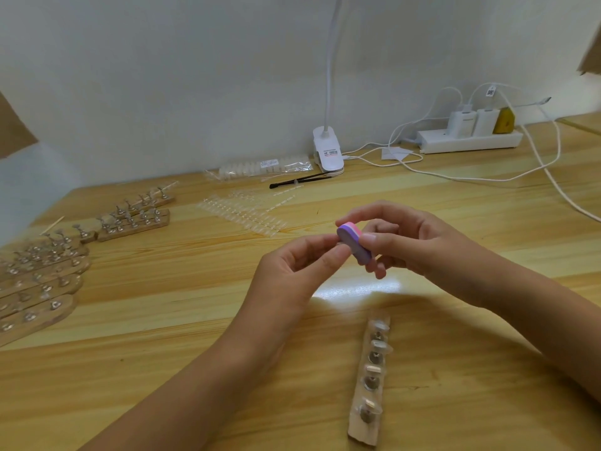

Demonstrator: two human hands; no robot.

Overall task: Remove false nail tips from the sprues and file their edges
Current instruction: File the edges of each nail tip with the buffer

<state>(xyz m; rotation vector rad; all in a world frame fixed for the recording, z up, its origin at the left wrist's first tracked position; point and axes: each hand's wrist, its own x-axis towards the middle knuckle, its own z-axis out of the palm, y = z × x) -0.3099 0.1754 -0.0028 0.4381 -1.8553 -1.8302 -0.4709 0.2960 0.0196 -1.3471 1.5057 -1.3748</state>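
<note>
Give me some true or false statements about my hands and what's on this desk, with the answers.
1. The right hand holds a pink and purple file block. True.
2. The left hand lies flat on the table. False: it is raised, and its grip pinches what seems to be a nail tip against the block.
3. Clear sprues lie on the table beyond the hands. True.
4. The white clip lamp stands among the wooden stands on the left. False: it stands at the back by the wall, apart from them.
5. A wooden strip with metal mounts lies on the table between the forearms. True.
</note>
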